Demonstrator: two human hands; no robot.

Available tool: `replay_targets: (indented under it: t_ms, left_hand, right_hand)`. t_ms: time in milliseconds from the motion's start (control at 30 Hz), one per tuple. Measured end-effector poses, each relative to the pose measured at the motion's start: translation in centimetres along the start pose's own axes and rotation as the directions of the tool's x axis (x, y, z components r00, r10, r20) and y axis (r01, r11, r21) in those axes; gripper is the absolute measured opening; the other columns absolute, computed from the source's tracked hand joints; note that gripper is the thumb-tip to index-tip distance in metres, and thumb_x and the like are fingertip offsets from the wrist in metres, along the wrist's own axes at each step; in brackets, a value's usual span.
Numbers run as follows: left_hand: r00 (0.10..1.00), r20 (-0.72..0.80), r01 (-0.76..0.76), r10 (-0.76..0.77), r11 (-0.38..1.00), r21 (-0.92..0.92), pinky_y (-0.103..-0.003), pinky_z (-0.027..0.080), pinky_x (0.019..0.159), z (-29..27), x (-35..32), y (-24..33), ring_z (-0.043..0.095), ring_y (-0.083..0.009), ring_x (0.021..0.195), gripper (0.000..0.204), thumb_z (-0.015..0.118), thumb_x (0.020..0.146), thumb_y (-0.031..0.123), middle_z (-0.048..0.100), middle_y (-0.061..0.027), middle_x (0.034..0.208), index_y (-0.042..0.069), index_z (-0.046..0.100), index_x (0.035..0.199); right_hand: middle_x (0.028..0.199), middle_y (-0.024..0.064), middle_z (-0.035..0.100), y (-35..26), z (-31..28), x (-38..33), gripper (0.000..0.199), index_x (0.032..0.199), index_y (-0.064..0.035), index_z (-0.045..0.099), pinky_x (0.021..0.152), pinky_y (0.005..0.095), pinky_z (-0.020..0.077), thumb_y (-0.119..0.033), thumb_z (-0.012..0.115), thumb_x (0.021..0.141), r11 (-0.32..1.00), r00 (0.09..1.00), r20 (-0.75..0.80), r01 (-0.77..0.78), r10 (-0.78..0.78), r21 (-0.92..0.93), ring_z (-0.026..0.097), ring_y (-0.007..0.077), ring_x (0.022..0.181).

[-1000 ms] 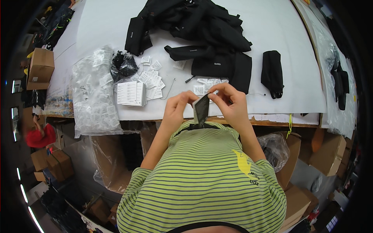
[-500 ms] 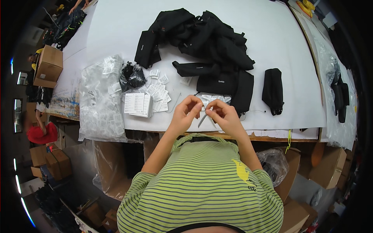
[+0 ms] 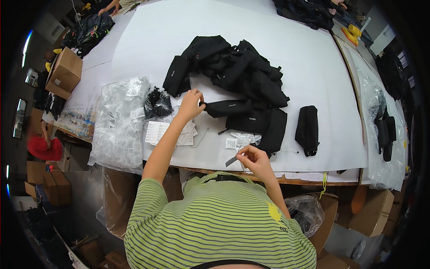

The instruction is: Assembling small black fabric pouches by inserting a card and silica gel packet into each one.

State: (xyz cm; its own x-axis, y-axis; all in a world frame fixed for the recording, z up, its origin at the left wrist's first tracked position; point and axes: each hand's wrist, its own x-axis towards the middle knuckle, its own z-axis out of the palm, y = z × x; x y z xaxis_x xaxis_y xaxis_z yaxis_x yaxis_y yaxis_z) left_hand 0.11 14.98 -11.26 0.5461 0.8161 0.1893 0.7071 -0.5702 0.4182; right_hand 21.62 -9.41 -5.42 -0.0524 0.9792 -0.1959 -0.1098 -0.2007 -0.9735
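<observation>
My left hand [image 3: 191,105] reaches forward, its fingers closed at the left end of a slim black zip pouch [image 3: 229,108]. Near the table's front edge, my right hand [image 3: 254,159] pinches a small dark grey strip [image 3: 231,161] along with a thin white piece or cord. Just beyond it, small white labels [image 3: 241,139] lie partly beside another black pouch [image 3: 251,122]. Behind these is a heap of black fabric pouches [image 3: 237,67]. A separate black pouch [image 3: 307,131] lies to the right.
At the left lie a clear plastic bag of white labels [image 3: 118,125], a bag of black cords [image 3: 157,103] and printed white cards [image 3: 156,132]. Clear plastic [image 3: 380,134] with black items covers the right side. A cardboard box [image 3: 64,72] stands far left; other people work beyond.
My left hand has left my right hand and gone forward and left to the slim pouch. My right hand keeps the grey strip. The whole view has shifted slightly.
</observation>
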Motion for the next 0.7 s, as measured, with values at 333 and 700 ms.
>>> replay_targets:
  t_ms: [333,700]
  left_hand:
    - [0.874,0.474,0.485,-0.107,0.241,-0.84,-0.024,0.045,0.073,-4.3,-9.0,12.8,0.055,-0.0079,0.075,0.027,0.071,0.079,0.018,0.066,-0.001,0.082,0.002,0.069,0.101]
    - [0.892,0.398,0.448,-0.212,0.32,-0.835,-0.02,0.044,0.066,-3.0,-12.3,14.2,0.056,-0.0067,0.072,0.019,0.065,0.083,0.007,0.065,-0.0033,0.082,-0.001,0.068,0.1]
  right_hand:
    - [0.056,-0.0039,0.049,-1.6,2.8,1.0,0.01,0.084,-0.0009,0.063,0.046,0.0191,0.0268,-0.011,0.067,0.083,0.916,0.963,-0.204,0.082,-0.174,-0.392,0.037,0.0006,0.049]
    - [0.051,0.003,0.05,-1.7,2.6,0.1,0.012,0.087,-0.0027,0.067,0.044,0.0234,0.031,-0.012,0.067,0.079,0.88,0.983,-0.13,0.052,-0.128,-0.471,0.041,0.0066,0.043]
